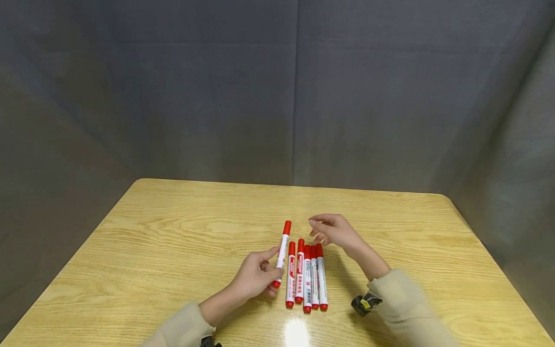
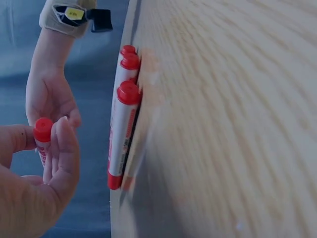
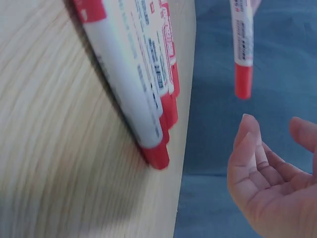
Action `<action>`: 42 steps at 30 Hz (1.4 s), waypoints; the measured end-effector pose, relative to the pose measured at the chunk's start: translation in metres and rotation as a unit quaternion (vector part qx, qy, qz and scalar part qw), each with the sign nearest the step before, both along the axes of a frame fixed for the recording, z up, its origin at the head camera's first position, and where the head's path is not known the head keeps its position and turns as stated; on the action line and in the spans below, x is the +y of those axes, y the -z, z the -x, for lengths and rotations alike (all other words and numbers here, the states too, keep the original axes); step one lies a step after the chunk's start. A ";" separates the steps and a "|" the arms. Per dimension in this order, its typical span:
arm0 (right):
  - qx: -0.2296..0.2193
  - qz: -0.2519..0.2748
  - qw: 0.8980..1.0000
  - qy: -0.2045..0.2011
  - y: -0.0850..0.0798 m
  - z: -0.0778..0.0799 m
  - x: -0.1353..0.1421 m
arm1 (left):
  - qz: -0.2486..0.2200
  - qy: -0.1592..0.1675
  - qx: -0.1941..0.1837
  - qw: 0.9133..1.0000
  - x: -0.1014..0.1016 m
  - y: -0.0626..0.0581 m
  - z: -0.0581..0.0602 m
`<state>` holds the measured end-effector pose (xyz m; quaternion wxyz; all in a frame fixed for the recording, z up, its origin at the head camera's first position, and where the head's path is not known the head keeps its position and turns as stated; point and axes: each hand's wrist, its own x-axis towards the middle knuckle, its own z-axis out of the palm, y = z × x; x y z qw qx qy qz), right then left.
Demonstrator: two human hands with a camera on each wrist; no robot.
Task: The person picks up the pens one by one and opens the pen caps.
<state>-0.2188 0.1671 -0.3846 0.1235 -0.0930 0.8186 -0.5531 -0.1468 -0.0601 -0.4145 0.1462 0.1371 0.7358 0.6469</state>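
Note:
Between its thumb and fingers, my left hand (image 1: 253, 275) pinches a whiteboard marker (image 1: 283, 248) with a white barrel and red ends. The left wrist view shows this marker's red end (image 2: 43, 129) raised off the table. Just to the right, several matching markers (image 1: 307, 277) lie side by side in an uneven row, red caps pointing away from me. My right hand (image 1: 336, 231) hovers past the caps at the row's right, holding nothing. In the right wrist view its fingers (image 3: 245, 168) are loosely bent, thumb apart, below the held marker's cap (image 3: 243, 82).
A light wood-grain table (image 1: 173, 250) carries the markers. Dark grey cloth (image 1: 217, 106) hangs behind it and at both sides. Black straps with a small device (image 1: 366, 303) sit at the wrists, over beige sleeves (image 1: 403, 303).

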 end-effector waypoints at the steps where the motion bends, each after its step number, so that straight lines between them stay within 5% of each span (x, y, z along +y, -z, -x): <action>1: -0.005 0.002 1.000 -0.001 0.001 0.001 -0.003 | -0.001 0.002 0.004 1.000 0.000 -0.001 0.000; 10: -0.058 0.071 0.996 -0.011 0.004 0.003 -0.027 | -0.004 0.016 0.017 1.000 0.006 -0.016 -0.007; 21: -0.020 0.094 0.995 0.035 0.001 0.000 -0.035 | 0.004 0.008 0.037 0.999 0.011 -0.035 -0.020; 35: 0.033 0.086 0.993 0.068 -0.005 -0.004 -0.040 | 0.045 -0.016 0.145 0.988 0.020 -0.037 -0.023; 42: 0.039 0.091 0.992 0.078 -0.008 -0.007 -0.043 | 0.061 -0.032 0.202 0.977 0.021 -0.016 -0.012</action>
